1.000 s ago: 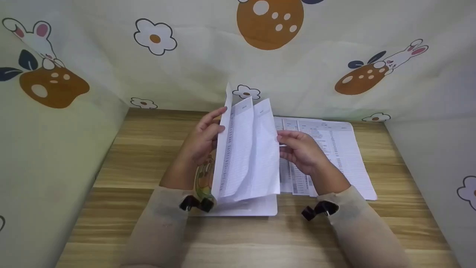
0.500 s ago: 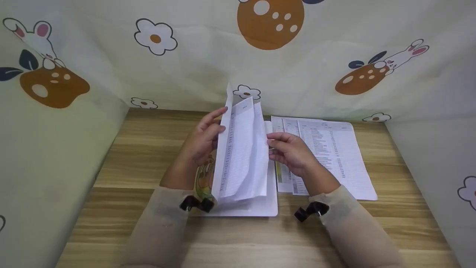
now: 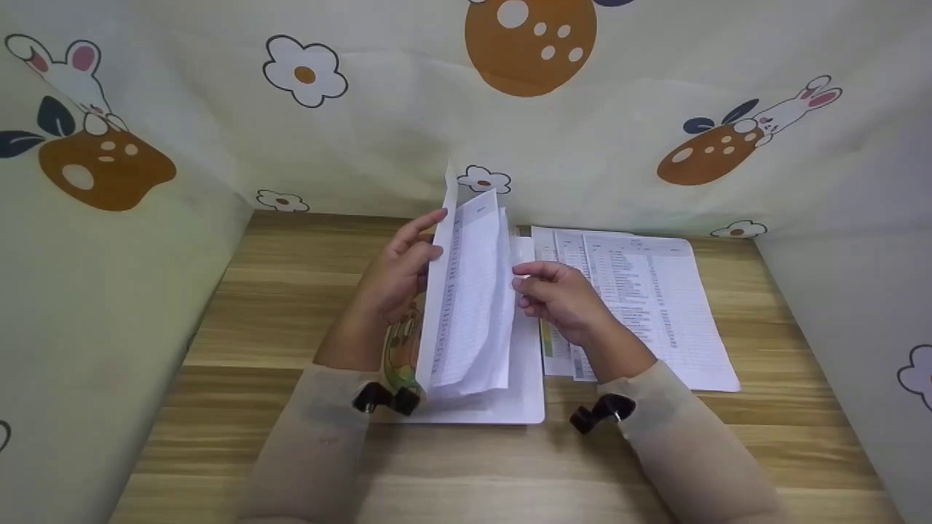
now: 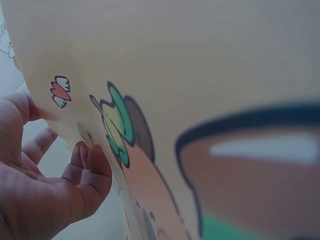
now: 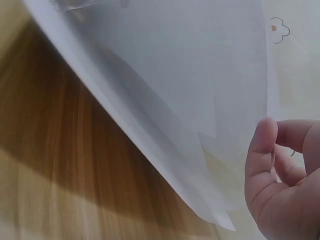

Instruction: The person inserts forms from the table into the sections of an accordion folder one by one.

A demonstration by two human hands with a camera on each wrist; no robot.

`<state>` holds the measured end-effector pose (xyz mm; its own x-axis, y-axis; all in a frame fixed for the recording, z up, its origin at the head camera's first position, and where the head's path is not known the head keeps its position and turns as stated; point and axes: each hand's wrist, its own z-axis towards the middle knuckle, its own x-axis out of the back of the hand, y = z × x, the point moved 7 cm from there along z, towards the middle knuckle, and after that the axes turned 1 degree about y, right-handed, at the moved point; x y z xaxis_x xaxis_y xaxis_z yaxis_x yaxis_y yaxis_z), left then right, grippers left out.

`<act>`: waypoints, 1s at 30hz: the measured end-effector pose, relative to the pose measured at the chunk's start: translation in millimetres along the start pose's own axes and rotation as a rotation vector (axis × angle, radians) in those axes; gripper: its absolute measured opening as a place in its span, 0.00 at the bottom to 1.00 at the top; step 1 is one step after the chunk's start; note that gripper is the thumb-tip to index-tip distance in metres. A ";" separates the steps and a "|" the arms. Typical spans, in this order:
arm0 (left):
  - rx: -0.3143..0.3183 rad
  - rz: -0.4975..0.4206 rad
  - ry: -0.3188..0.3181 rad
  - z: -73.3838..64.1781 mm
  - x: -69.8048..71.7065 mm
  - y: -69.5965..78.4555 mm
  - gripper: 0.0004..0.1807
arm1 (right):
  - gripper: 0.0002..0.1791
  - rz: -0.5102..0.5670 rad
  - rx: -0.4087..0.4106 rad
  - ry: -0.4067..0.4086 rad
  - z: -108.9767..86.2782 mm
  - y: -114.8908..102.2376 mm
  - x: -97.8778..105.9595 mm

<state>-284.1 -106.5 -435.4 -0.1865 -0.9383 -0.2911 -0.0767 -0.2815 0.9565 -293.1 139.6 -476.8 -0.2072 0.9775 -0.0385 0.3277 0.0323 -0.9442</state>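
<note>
A folder [image 4: 165, 55] with a cartoon cover stands opened in front of me, its white back part [image 3: 528, 378] lying on the table. My left hand [image 3: 389, 284] grips the raised cover [image 3: 437, 291] by its edge, fingers on one side and thumb on the other. Inside, printed sheets [image 3: 470, 298] stand up from the fold, slightly fanned. My right hand [image 3: 561, 298] pinches the free edge of a white sheet [image 5: 200, 70] between thumb and index finger. In the right wrist view the other fingers of that right hand [image 5: 285, 190] are curled.
Several printed sheets [image 3: 677, 313] lie overlapping on the wooden table [image 3: 291, 284], right of the folder. A patterned cloth wall [image 3: 393, 145] rises close behind the folder, and cloth also hangs at both sides. Black camera mounts [image 3: 603, 413] sit on both wrists.
My right hand has moved left, bringing its pinched sheet closer to the other standing sheets. More of the folder's white back part now shows. The left hand stays in place.
</note>
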 end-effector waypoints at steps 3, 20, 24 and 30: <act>0.000 0.009 -0.004 -0.4 0.2 0.3 0.30 | 0.16 -0.011 0.004 -0.001 1.2 0.9 -1.0; -0.010 -0.017 0.004 2.0 0.6 -0.9 0.32 | 0.19 -0.041 0.007 0.085 -9.3 1.8 52.2; -0.009 -0.026 0.019 2.5 1.3 -0.8 0.32 | 0.15 -0.051 0.003 0.134 -14.9 3.4 83.0; -0.007 -0.045 0.026 2.9 1.1 -0.8 0.33 | 0.09 -0.008 0.004 0.204 -24.8 6.1 130.8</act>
<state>-287.1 -106.7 -436.6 -0.1570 -0.9296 -0.3336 -0.0774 -0.3251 0.9425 -295.3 272.8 -479.5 -0.0190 0.9992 0.0354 0.3230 0.0396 -0.9456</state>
